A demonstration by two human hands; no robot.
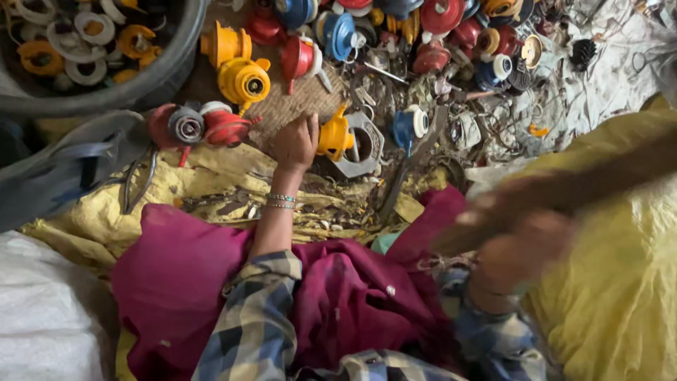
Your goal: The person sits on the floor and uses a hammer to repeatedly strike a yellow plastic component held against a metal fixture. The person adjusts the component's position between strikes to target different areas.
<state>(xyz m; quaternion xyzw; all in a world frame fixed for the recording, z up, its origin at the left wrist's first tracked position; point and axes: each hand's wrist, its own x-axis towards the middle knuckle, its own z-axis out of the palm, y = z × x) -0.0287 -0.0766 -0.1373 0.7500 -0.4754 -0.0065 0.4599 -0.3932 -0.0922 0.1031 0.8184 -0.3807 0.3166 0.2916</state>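
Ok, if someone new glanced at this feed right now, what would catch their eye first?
Probably the heap of bright plastic parts in red, yellow and blue across the top. Next, the left hand reaching out beside a yellow part resting on a grey metal plate. The right hand, blurred, grips a wooden stick over magenta cloth.

Yellow, red and blue parts against magenta cloth

A yellow part (334, 137) is seen beside a grey metal piece (367, 144); a blue-and-white part (409, 127) and red parts (226, 128) are spread around. Magenta cloth (176, 275) is draped below, and sleeves (254, 324) are checked in blue, cream and grey. A yellow sheet (620, 282) is shown at the right, and a dark tub (166, 74) holds orange and white rings.
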